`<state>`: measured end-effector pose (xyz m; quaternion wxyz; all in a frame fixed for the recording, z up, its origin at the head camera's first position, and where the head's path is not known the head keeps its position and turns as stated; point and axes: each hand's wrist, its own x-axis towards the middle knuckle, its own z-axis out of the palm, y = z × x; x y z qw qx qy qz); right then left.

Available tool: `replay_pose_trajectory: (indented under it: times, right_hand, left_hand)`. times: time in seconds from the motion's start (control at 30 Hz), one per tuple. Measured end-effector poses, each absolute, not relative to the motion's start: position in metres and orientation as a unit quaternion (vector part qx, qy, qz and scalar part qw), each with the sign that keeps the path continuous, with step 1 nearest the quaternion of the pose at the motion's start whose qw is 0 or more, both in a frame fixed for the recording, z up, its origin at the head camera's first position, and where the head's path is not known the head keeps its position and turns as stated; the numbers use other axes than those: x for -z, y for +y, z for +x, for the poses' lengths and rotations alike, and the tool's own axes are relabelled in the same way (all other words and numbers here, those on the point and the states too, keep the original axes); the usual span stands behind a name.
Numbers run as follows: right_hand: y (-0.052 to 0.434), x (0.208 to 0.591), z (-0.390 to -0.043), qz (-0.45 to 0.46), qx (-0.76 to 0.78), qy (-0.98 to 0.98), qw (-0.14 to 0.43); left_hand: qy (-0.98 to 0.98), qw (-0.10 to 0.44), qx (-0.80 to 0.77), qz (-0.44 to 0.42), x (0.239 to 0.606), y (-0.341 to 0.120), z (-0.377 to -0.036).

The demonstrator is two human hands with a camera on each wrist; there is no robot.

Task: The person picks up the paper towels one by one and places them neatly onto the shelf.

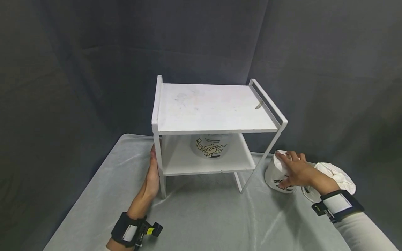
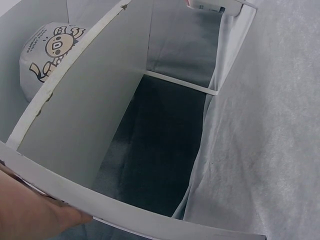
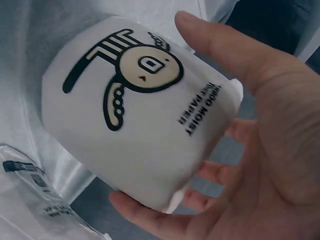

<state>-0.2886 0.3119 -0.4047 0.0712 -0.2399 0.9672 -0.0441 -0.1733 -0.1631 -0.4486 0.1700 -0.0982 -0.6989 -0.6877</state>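
Note:
A small white two-tier shelf (image 1: 216, 108) stands on the cloth-covered table. My left hand (image 1: 153, 174) lies against the outer side of its left frame, fingers extended along it; part of the hand is hidden behind the frame in the left wrist view. On the lower tier sits a wrapped toilet paper roll (image 1: 209, 148) with a cartoon print, its top hidden by the upper tier. Right of the shelf, my right hand (image 1: 296, 170) has its thumb and fingers around another wrapped toilet paper roll (image 3: 135, 110), which is slightly tilted.
Beside my right hand lies a crumpled white plastic package (image 1: 337, 179), partly hidden by the wrist. The table (image 1: 201, 219) wears a grey cloth, and dark curtains (image 1: 204, 42) hang behind it. A thin bar (image 1: 237, 182) joins the shelf's right legs low down.

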Motion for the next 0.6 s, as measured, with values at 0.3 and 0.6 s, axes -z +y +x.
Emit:
replay_pose_trajectory:
  times: [0.3,0.6]
  right_hand:
    - [0.312,0.409,-0.296,-0.236,0.059,0.967,0.079]
    - [0.312,0.417,-0.304,-0.223,0.070,0.967,0.103]
  left_hand:
    - [-0.697,0.177,0.687,-0.102,0.450,-0.164,-0.173]
    - [-0.693,0.179,0.689,-0.110,0.450,-0.164,-0.174]
